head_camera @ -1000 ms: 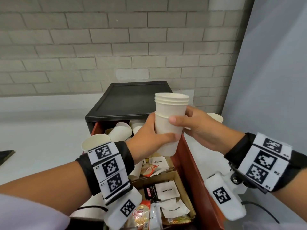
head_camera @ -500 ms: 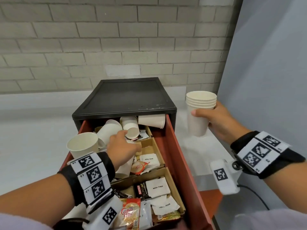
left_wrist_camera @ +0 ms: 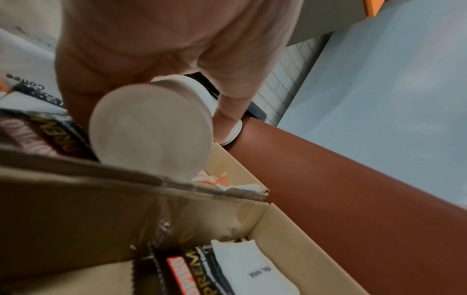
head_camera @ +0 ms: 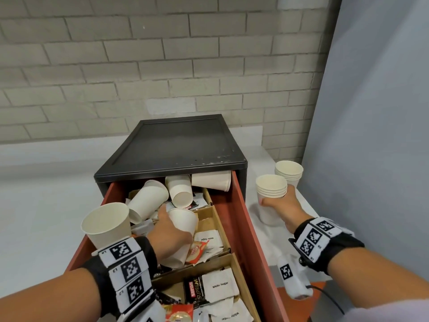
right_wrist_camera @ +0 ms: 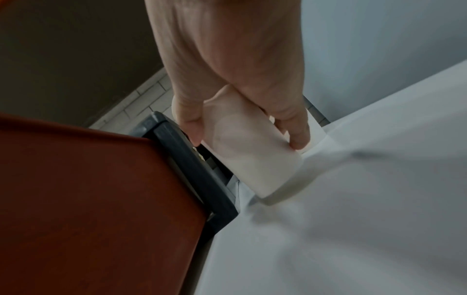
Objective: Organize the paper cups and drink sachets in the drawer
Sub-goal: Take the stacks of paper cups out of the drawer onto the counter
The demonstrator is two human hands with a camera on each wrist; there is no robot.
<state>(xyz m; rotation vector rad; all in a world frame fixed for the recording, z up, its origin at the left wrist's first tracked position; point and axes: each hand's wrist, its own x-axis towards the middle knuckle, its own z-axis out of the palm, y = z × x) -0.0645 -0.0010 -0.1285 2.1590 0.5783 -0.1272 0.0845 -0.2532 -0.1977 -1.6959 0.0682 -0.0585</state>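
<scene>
Black cabinet (head_camera: pixel 176 145), red drawer (head_camera: pixel 241 228) pulled out toward the near side: loose paper cups (head_camera: pixel 178 190) lying tumbled at the far end, cardboard dividers (head_camera: pixel 214 205) holding sugar and coffee sachets (head_camera: pixel 220 285) nearer. Left hand (head_camera: pixel 168 233) inside the drawer, fingers wrapped round one cup (head_camera: pixel 183 223). Right hand (head_camera: pixel 282 205) grips a nested stack of cups (head_camera: pixel 271 189) on the white counter (head_camera: pixel 46 205) right of the drawer; second stack (head_camera: pixel 289 171) just beyond. Brick wall (head_camera: pixel 139 66) behind.

Your drawer's (head_camera: pixel 241 219) back end is jammed with loose cups (head_camera: pixel 178 191); your counter (head_camera: pixel 260 238) right of it is open up to the far stack (head_camera: pixel 289 173).
</scene>
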